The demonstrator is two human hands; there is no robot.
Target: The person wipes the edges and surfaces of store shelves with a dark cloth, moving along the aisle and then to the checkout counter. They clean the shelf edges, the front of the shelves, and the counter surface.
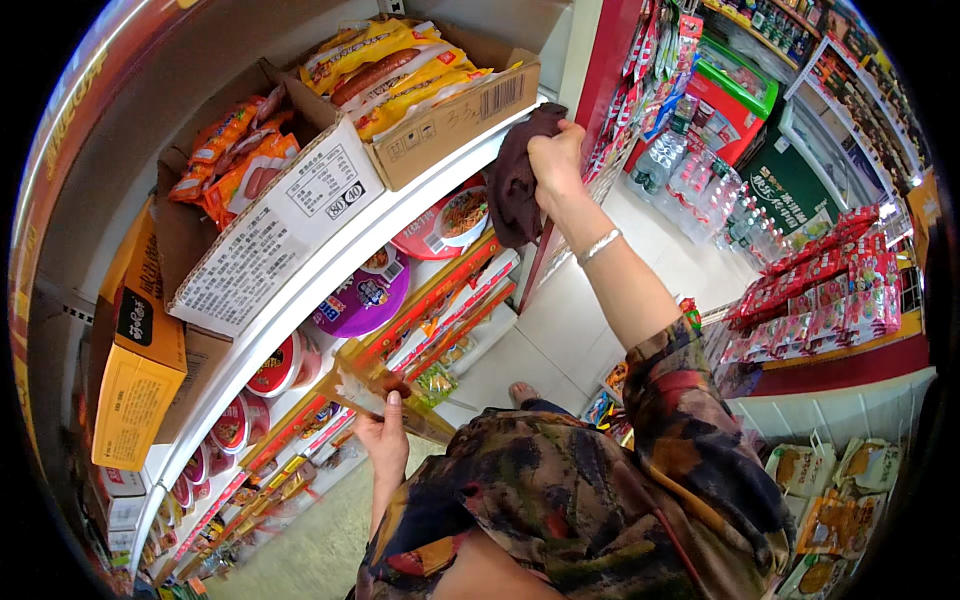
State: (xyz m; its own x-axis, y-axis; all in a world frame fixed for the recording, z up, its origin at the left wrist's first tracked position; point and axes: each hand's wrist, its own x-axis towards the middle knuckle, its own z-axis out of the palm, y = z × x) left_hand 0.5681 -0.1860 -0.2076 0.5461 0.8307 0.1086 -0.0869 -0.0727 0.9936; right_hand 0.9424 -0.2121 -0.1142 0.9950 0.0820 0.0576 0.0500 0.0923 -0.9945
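My right hand (557, 161), with a silver bracelet at the wrist, grips a dark maroon cloth (517, 176) at the right end of the white shelf edge (450, 154). Part of the cloth hangs down before the shelf below, beside a red instant noodle bowl (450, 221). Lower and to the left, my left hand (386, 431) holds a yellowish-brown, translucent plastic piece (375, 382), thumb on top, in front of the lower shelves. Above the shelf edge stand open cardboard boxes, one with yellow sausage packs (397, 67), another with orange snack packs (240, 161).
An orange carton (139, 360) leans out over the shelf's left part. Noodle tubs (281, 364) line the shelf beneath. Shrink-wrapped water bottles (697, 180) stand on the tiled floor by a red and green freezer (720, 105). Hanging red packets (825, 285) are at the right.
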